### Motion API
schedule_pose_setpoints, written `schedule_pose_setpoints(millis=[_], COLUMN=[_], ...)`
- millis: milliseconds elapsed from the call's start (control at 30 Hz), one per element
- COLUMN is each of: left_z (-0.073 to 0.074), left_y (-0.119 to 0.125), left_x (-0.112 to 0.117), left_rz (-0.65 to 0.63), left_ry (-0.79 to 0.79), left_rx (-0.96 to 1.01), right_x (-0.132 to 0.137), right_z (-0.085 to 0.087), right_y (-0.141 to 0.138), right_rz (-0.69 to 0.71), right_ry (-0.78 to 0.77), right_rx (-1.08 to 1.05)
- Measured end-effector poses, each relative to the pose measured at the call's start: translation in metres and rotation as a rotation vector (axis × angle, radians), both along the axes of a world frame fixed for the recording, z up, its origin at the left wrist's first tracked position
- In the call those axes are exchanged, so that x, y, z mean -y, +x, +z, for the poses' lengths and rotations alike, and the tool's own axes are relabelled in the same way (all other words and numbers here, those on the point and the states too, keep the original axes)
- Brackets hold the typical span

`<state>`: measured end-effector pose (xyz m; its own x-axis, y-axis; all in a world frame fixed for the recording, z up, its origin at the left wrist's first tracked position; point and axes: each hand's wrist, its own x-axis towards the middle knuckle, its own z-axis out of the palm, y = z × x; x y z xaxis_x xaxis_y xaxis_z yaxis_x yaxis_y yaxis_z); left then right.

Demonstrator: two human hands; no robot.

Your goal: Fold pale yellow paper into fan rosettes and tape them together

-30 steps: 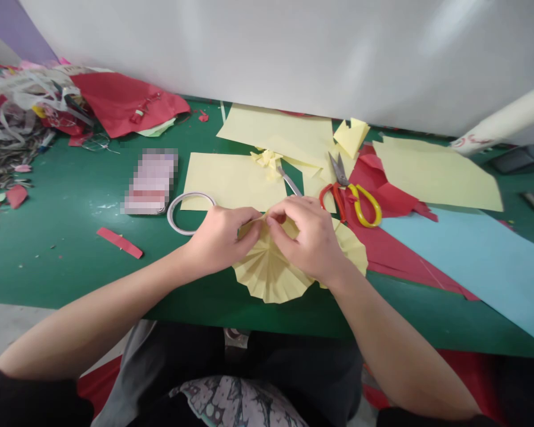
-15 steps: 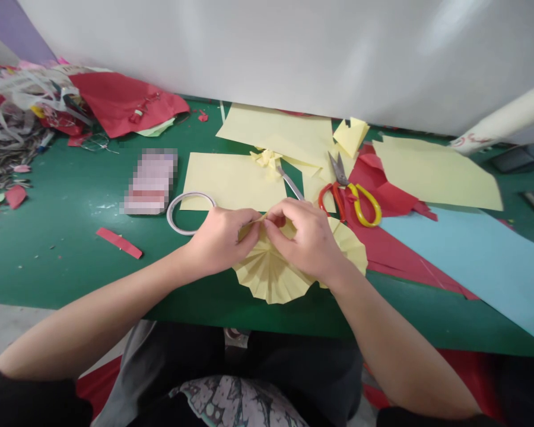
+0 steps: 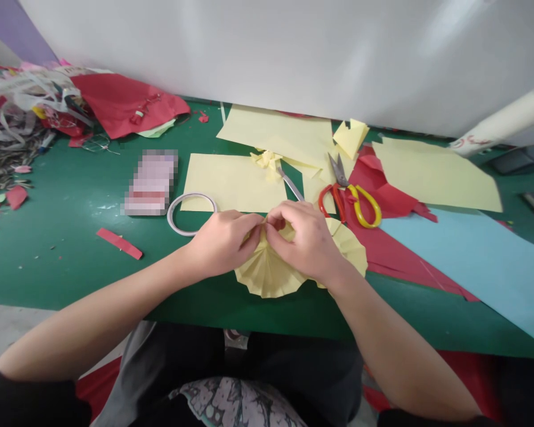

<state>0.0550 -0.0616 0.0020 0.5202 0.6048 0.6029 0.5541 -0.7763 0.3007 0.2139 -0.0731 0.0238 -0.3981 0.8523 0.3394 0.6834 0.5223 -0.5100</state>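
Note:
A pleated yellow paper fan (image 3: 269, 276) lies spread near the table's front edge, its folds running out to a scalloped rim. At its far edge my left hand (image 3: 226, 240) pinches the paper between thumb and fingers. My right hand (image 3: 300, 237) pinches the same edge close beside it, so the fingertips nearly meet. The pinched spot is partly hidden by the fingers. A second pleated yellow fan (image 3: 349, 249) shows to the right, partly under my right hand and wrist. Just left of my left hand lies a roll of tape (image 3: 174, 223).
Scissors (image 3: 345, 190) with red and yellow handles rest on red paper (image 3: 396, 255), beside a metal blade-like tool (image 3: 291, 182). Yellow sheets (image 3: 235, 184) lie behind my hands, blue paper (image 3: 471, 249) to the right. A blurred phone-like object (image 3: 151, 181) and red strip (image 3: 120, 243) are left.
Both hands stay pinching the fan's far edge. My left fingertips have closed in toward the right ones, and the fan's front rim has shifted up slightly.

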Motion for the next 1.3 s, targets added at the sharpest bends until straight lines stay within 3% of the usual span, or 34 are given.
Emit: schedule_pose_setpoints(millis=[233,567,1300], left_z=[-0.0031,0.0032,-0.0050], left_y=[-0.0009,-0.0006,0.0001], left_x=[-0.0009,-0.0015,0.0001], left_rz=[-0.025,-0.038,-0.020], left_ry=[0.022,-0.067,0.016], left_rx=[-0.031,0.045,-0.076], right_x=[-0.0007,-0.0008,-0.0014], right_z=[-0.0026,0.0010,-0.0046], right_y=[-0.0018,0.0005,-0.0035], right_rz=[-0.007,0.024,-0.045], right_ry=[-0.033,-0.034,-0.007], right_rx=[-0.009,-0.036,-0.008])
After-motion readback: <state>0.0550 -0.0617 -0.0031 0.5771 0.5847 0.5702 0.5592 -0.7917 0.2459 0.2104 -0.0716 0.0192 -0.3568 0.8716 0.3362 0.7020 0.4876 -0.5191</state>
